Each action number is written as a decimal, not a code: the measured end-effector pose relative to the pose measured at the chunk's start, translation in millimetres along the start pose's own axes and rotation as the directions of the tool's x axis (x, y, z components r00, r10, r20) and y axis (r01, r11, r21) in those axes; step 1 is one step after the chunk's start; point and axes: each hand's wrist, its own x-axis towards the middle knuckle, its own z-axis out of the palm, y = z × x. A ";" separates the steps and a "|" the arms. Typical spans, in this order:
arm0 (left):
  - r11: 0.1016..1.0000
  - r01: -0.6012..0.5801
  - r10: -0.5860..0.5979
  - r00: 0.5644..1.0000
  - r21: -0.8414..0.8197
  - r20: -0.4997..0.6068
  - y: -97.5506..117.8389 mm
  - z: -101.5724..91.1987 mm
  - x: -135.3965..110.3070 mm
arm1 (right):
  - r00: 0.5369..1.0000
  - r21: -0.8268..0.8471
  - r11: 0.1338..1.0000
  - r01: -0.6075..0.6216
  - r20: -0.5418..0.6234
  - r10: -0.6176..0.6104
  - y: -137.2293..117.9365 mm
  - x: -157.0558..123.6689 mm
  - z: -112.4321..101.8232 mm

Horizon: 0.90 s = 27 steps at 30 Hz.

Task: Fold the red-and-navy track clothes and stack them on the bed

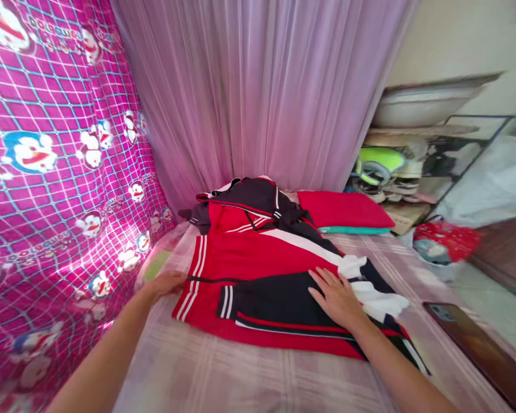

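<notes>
A red, black and white track jacket [258,258] lies spread on a pale checked bed sheet [241,378]. My right hand [337,298] rests flat on its black sleeve, fingers stretched out. My left hand [167,284] is at the jacket's left edge by the white stripes, with its fingers curled at the red hem. More dark and red clothing [249,201] is piled at the jacket's far end.
A pink cartoon-print cloth [47,172] hangs on the left and a mauve curtain [258,86] behind. A red pillow [344,209] lies at the back right. Shelves with shoes [387,172] and a basin [421,103] stand to the right. A phone [442,312] lies on the bed's wooden edge.
</notes>
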 end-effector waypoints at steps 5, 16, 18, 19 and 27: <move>0.980 0.115 -0.094 0.987 0.164 -0.134 -5.7 -0.7 13.1 | 1.000 -0.003 1.000 -0.013 0.016 0.013 -0.7 -0.3 -4.7; 0.784 -0.129 0.414 0.838 0.607 -0.356 28.7 21.8 25.3 | 0.986 -0.003 0.998 -0.057 0.155 0.057 -13.9 3.8 -26.7; 0.692 -0.221 0.533 0.798 0.687 -0.280 42.2 46.6 37.5 | 0.980 0.008 0.997 -0.076 0.187 0.073 -17.4 9.0 -33.4; 0.666 -0.233 0.547 0.798 0.709 -0.252 47.5 59.9 42.8 | 0.980 0.014 0.997 -0.080 0.183 0.076 -17.8 12.4 -36.2; 0.598 -0.109 0.432 0.878 0.794 -0.205 52.9 104.5 45.2 | 0.925 -0.079 0.963 -0.258 0.268 0.270 13.8 27.4 -38.2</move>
